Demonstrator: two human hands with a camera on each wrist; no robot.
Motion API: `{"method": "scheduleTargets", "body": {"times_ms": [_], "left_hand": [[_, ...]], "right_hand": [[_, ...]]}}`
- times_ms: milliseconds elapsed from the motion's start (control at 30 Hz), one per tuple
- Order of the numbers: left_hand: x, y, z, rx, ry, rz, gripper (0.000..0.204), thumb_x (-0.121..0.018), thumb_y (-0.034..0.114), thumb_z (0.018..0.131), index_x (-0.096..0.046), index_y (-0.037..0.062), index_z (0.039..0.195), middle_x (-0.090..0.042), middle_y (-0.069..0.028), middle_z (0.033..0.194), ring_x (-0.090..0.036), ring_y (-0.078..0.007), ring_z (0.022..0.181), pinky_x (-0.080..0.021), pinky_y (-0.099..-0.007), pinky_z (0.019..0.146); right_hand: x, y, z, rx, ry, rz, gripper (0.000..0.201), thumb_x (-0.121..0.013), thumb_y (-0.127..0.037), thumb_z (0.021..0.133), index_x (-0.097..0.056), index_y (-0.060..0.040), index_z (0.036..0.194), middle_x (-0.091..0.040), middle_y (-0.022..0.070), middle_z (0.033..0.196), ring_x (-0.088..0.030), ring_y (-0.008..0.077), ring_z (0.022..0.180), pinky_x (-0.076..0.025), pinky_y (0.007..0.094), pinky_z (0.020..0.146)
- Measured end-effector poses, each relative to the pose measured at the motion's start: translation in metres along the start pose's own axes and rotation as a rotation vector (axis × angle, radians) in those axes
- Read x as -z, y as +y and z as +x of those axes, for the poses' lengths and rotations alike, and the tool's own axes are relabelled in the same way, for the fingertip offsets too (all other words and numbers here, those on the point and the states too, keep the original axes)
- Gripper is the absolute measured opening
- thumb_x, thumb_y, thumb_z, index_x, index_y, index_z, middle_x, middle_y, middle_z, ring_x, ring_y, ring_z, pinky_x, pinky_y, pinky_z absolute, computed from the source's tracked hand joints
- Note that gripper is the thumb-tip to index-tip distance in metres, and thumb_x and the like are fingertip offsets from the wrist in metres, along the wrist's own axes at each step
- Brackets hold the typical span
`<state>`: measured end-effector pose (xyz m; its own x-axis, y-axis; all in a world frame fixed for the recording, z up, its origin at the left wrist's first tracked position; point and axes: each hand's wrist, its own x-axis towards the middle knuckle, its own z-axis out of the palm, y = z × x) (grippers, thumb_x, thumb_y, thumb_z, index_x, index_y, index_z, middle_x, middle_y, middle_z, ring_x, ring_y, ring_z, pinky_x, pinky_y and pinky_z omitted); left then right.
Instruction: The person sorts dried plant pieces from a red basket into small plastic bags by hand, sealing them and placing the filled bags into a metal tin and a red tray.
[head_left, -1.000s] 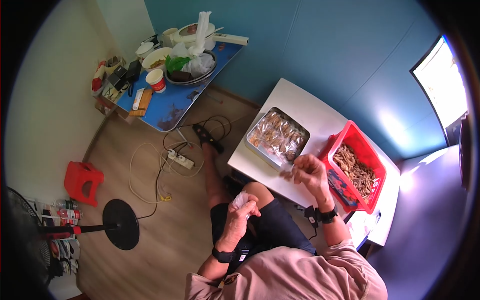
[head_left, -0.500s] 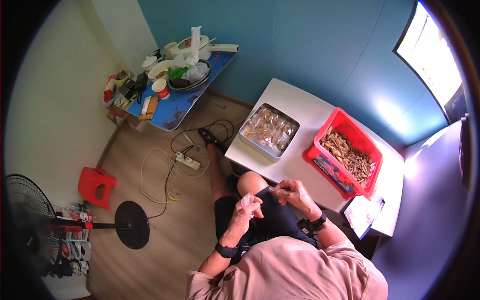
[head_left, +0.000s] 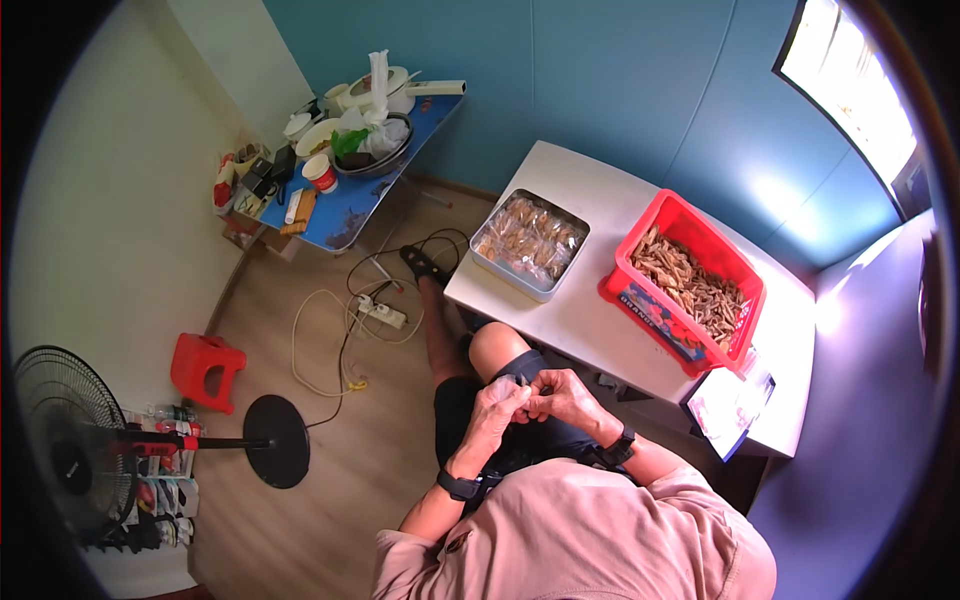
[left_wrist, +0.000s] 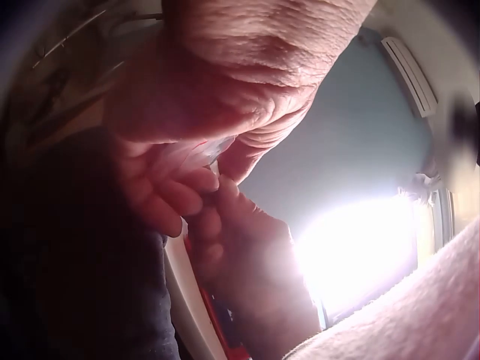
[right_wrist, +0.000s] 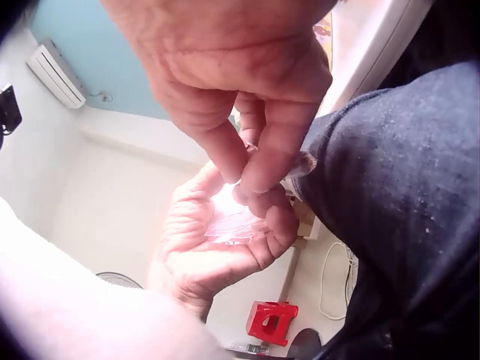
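My left hand holds thin clear plastic bags in its palm, fingers curled over them. Above my lap the right hand meets it, with thumb and fingertips pinched together at the plastic. A small translucent end with something brownish sticks out beside the right fingertips; what lies inside is partly hidden by the fingers. On the white table a metal tin holds clear-wrapped brown pieces. To its right stands a red basket with loose dried brown strips.
Papers lie at the table's near right corner. Farther left, a blue table carries bowls, a paper cup and bags. A power strip with cables, a red stool and a standing fan are on the floor.
My right hand has come from beside the tin and basket down to the left hand over my lap, carrying a small piece. The left hand keeps holding the plastic. The view has shifted slightly.
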<state>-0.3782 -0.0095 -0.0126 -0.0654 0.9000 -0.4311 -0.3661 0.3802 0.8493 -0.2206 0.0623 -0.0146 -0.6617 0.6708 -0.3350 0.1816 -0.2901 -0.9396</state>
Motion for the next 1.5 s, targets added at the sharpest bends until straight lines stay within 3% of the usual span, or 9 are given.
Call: {"method": "scheduleTargets", "body": {"times_ms": [367, 500, 633, 767, 867, 933, 1167, 1267, 1500], "left_hand": [[-0.005, -0.002, -0.005, -0.111, -0.011, 0.089, 0.023, -0.060, 0.027, 0.093, -0.062, 0.0060, 0.083, -0.055, 0.0022, 0.068, -0.051, -0.0067, 0.060, -0.043, -0.0224, 0.056], [-0.004, -0.005, -0.005, -0.186, 0.032, 0.340, 0.024, -0.057, 0.026, 0.091, -0.059, 0.0026, 0.086, -0.059, -0.0040, 0.068, -0.057, -0.0120, 0.062, -0.046, -0.0279, 0.058], [0.000, -0.018, -0.002, -0.341, 0.124, 0.678, 0.023, -0.054, 0.024, 0.088, -0.057, 0.0008, 0.085, -0.061, -0.0055, 0.069, -0.058, -0.0135, 0.062, -0.048, -0.0294, 0.061], [-0.004, -0.012, 0.000, -0.295, 0.156, 0.637, 0.022, -0.053, 0.022, 0.085, -0.056, 0.0007, 0.084, -0.061, -0.0049, 0.069, -0.059, -0.0146, 0.061, -0.048, -0.0283, 0.060], [-0.008, -0.001, -0.004, -0.195, 0.083, 0.251, 0.021, -0.055, 0.023, 0.086, -0.057, 0.0023, 0.084, -0.061, -0.0040, 0.070, -0.059, -0.0152, 0.060, -0.048, -0.0267, 0.058], [-0.003, -0.002, -0.001, -0.008, -0.041, -0.114, 0.018, -0.058, 0.022, 0.087, -0.058, 0.0044, 0.083, -0.060, -0.0028, 0.071, -0.059, -0.0134, 0.060, -0.049, -0.0252, 0.057], [-0.007, -0.001, -0.005, -0.079, -0.055, 0.043, 0.037, -0.063, 0.042, 0.091, -0.057, 0.0063, 0.083, -0.060, -0.0048, 0.074, -0.059, -0.0131, 0.063, -0.049, -0.0241, 0.058], [-0.011, 0.001, -0.007, -0.077, -0.018, -0.049, 0.033, -0.060, 0.039, 0.094, -0.059, 0.0071, 0.086, -0.057, -0.0003, 0.076, -0.053, -0.0078, 0.063, -0.042, -0.0215, 0.056], [0.002, -0.014, -0.002, -0.108, 0.001, 0.110, 0.027, -0.053, 0.029, 0.095, -0.055, 0.0022, 0.093, -0.058, -0.0034, 0.076, -0.054, -0.0101, 0.067, -0.047, -0.0247, 0.061]], "right_hand": [[0.006, -0.003, -0.005, -0.054, 0.001, 0.268, 0.012, -0.065, -0.013, 0.081, -0.065, -0.0038, 0.073, -0.066, 0.0027, 0.071, -0.060, 0.0105, 0.066, -0.049, 0.0239, 0.065], [0.005, -0.003, -0.002, 0.083, 0.100, 0.324, 0.010, -0.064, -0.010, 0.077, -0.067, -0.0033, 0.070, -0.065, 0.0009, 0.071, -0.055, 0.0083, 0.066, -0.046, 0.0240, 0.067], [0.009, 0.005, -0.001, 0.032, 0.141, 0.232, 0.011, -0.065, -0.012, 0.080, -0.067, -0.0024, 0.074, -0.064, 0.0014, 0.071, -0.055, 0.0080, 0.066, -0.044, 0.0240, 0.062], [0.001, -0.003, -0.004, 0.012, 0.163, 0.126, 0.017, -0.065, -0.016, 0.086, -0.066, -0.0010, 0.080, -0.063, 0.0017, 0.069, -0.054, 0.0078, 0.063, -0.043, 0.0231, 0.057], [-0.003, -0.008, -0.005, 0.017, 0.132, 0.112, 0.019, -0.065, -0.018, 0.088, -0.066, -0.0009, 0.080, -0.063, 0.0016, 0.068, -0.055, 0.0080, 0.062, -0.045, 0.0231, 0.057], [-0.003, -0.013, -0.006, 0.016, 0.110, 0.139, 0.020, -0.065, -0.018, 0.088, -0.065, -0.0010, 0.078, -0.063, 0.0016, 0.068, -0.056, 0.0082, 0.062, -0.046, 0.0234, 0.057], [-0.002, -0.017, -0.009, -0.005, 0.062, 0.092, 0.020, -0.068, -0.019, 0.086, -0.069, -0.0011, 0.076, -0.063, 0.0011, 0.064, -0.056, 0.0077, 0.060, -0.046, 0.0226, 0.056], [0.001, -0.016, -0.007, -0.001, 0.061, 0.111, 0.019, -0.069, -0.019, 0.085, -0.070, -0.0018, 0.076, -0.063, 0.0009, 0.064, -0.054, 0.0067, 0.059, -0.043, 0.0223, 0.054], [-0.002, -0.020, -0.006, -0.082, 0.029, 0.205, 0.019, -0.065, -0.019, 0.088, -0.066, -0.0037, 0.077, -0.064, 0.0016, 0.067, -0.053, 0.0065, 0.059, -0.042, 0.0223, 0.054]]}}
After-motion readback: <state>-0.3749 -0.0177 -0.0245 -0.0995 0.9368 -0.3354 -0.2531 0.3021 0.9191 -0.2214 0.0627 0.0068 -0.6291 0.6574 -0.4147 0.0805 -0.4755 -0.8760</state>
